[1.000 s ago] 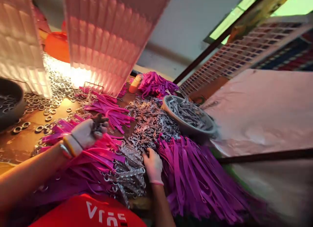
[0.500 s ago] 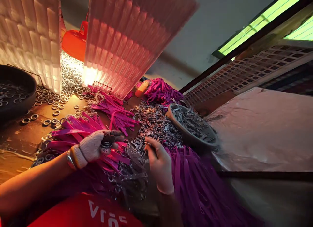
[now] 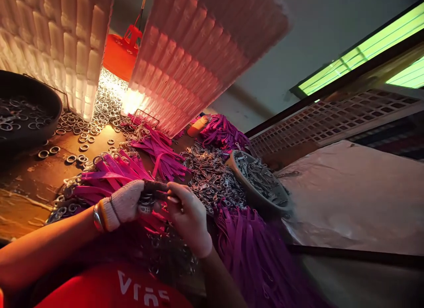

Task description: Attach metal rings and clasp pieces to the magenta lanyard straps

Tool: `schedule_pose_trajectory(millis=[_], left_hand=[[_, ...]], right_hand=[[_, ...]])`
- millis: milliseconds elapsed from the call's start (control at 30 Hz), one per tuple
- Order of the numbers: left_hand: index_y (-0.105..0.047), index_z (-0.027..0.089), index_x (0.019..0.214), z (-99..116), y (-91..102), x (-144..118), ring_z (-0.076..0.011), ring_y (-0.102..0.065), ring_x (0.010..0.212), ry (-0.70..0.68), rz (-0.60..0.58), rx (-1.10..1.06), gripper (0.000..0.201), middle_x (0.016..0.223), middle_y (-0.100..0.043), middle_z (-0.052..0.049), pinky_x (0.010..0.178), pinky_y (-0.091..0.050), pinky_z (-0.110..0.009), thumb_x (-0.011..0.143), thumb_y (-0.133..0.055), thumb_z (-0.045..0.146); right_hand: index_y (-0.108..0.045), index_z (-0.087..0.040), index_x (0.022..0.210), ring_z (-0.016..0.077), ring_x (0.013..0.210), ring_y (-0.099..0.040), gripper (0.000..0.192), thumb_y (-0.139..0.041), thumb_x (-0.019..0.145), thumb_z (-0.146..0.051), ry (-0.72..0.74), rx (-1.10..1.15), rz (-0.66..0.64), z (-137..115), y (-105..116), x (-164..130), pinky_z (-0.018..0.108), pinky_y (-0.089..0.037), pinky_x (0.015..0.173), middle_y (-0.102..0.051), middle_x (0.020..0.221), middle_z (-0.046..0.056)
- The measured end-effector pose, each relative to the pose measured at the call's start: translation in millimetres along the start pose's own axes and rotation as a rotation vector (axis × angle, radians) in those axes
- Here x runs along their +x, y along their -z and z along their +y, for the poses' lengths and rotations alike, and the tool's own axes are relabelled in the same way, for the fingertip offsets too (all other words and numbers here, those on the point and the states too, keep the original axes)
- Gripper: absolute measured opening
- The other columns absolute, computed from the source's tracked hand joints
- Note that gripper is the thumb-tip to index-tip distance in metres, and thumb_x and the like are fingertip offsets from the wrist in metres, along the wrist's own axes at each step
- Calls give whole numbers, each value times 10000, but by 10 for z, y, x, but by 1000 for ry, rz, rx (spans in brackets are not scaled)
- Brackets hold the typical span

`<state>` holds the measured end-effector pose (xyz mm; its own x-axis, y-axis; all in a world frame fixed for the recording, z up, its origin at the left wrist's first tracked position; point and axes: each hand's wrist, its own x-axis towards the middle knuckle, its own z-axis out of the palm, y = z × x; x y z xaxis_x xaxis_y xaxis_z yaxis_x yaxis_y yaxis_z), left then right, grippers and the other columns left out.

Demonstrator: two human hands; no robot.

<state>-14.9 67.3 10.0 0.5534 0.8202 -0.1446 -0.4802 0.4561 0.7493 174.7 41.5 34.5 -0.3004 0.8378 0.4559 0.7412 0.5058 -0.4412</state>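
Observation:
My left hand (image 3: 130,203), in a pale knitted glove with dark fingertips, is curled around several metal rings (image 3: 147,199). My right hand (image 3: 191,215), pale and smooth as if thinly gloved, pinches thumb and fingers together right at the left fingertips. A small bit of metal shows in that pinch, but its kind is hidden. Beneath the left hand spreads a bundle of magenta straps (image 3: 109,177) with rings at their ends. Beyond the right hand lies a heap of small metal clasps (image 3: 212,175), with purple straps (image 3: 245,241) hanging in front of it.
A grey bowl (image 3: 287,206) of metal clasps leans at the right of the heap. Loose rings (image 3: 81,159) and a dark pan (image 3: 54,122) lie left. A red lamp (image 3: 121,56) hangs between two ribbed panels (image 3: 185,65). A plastic-covered surface (image 3: 357,197) is at right.
My right hand has moved left from the clasp heap to meet the fingertips of my left hand. The left hand still holds the rings. The view has shifted slightly.

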Motion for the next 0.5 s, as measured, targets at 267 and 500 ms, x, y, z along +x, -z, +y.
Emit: schedule_pose_trajectory(millis=[267,500], left_hand=[[-618,150,790,-95,-153,-5,-60,-379,387,15,90,248,267,521,-544,19,374,-270,-180,827,-701,401],[-573,164,798,-38,-156,7,-75,-429,414,-39,52,435,147,537,-530,19,392,-317,-172,853,-550,299]], right_hand=[[-612,-199,1246,141,810,-668,339,-562,917,-263,-390,264,33,-76,-5,-40,271,-573,756,-701,994,29],[-654,-209,1147,182,938,-655,257,-456,986,-238,-74,42,-167,31,74,4,296,-502,836,-715,1007,65]])
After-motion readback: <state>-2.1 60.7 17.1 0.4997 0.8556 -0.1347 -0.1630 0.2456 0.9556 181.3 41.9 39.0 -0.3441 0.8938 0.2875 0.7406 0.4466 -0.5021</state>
